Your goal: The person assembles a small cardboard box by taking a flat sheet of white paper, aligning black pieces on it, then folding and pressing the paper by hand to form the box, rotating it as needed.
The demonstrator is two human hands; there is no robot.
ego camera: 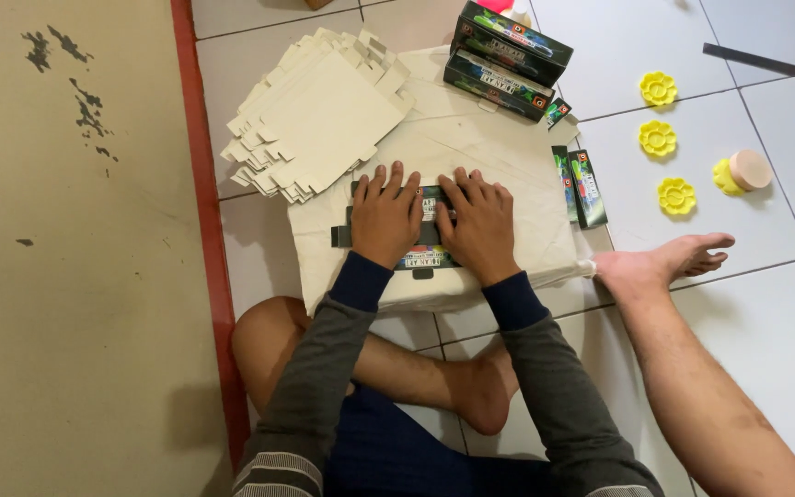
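Flattened dark printed cardboard carton (pixel 420 235) lies on the white cloth-covered cushion (pixel 517 166), near us. We find our left hand (pixel 384 219) and right hand (pixel 482 225) pressing it, fingers spread flat, gripping nothing. We judge it light, creasable; best held by edges.

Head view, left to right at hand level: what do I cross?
Red floor strip → left hand → right hand → two dark boxes → yellow flower piece → round tan piece.
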